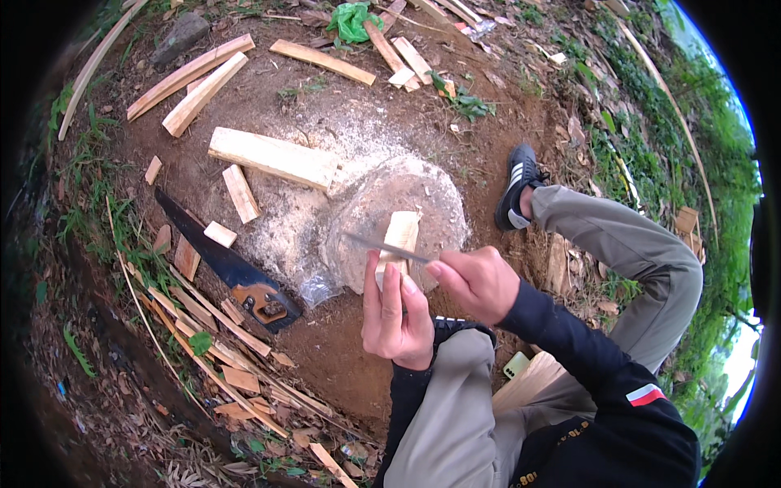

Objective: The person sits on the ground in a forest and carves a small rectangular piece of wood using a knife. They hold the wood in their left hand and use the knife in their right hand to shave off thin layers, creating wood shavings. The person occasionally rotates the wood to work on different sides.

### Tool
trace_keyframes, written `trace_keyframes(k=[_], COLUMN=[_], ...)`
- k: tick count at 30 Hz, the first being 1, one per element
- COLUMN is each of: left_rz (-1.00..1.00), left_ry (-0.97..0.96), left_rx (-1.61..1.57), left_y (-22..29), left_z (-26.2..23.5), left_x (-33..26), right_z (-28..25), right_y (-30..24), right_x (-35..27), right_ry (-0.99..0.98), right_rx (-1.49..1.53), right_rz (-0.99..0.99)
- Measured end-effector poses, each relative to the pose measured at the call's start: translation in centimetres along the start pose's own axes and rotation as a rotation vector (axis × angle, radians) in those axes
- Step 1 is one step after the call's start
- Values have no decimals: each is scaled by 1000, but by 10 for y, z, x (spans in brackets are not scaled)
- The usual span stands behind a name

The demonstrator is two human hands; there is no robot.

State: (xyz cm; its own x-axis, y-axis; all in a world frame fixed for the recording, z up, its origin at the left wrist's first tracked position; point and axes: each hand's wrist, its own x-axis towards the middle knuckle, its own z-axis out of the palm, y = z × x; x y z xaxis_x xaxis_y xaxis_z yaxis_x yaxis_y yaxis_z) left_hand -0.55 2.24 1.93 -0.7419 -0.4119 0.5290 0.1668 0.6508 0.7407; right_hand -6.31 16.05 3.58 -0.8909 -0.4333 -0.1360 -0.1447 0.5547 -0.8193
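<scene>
My left hand [397, 325] is closed around the lower end of a small pale wood block [403, 229], holding it tilted over the round stump [443, 195]. My right hand [482, 285] grips a knife [378, 243] with a narrow grey blade; its handle is hidden in my fist. The blade points left and lies across the block, just above my left fingertips. Whether its edge touches the wood, I cannot tell. Pale sawdust covers the stump's left side and the soil beside it.
A handsaw [213, 250] with a wooden handle lies left of the stump. Beyond it rests a thick plank [272, 156]. Several wood strips and offcuts are scattered around. A green plastic bag [355, 22] lies at the far side. A phone [516, 364] sits by my legs.
</scene>
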Motion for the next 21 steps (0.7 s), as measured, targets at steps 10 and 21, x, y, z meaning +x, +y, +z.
trace_keyframes(k=[10,21], left_rz=[14,-106], left_ry=[38,122], left_rx=[-41,-49], left_y=[-3,-10], left_z=[2,6], left_x=[-2,9], right_z=[7,7], right_y=[22,-12], right_x=[11,1], right_ry=[50,53], right_rx=[-71,45], right_rz=[19,-86])
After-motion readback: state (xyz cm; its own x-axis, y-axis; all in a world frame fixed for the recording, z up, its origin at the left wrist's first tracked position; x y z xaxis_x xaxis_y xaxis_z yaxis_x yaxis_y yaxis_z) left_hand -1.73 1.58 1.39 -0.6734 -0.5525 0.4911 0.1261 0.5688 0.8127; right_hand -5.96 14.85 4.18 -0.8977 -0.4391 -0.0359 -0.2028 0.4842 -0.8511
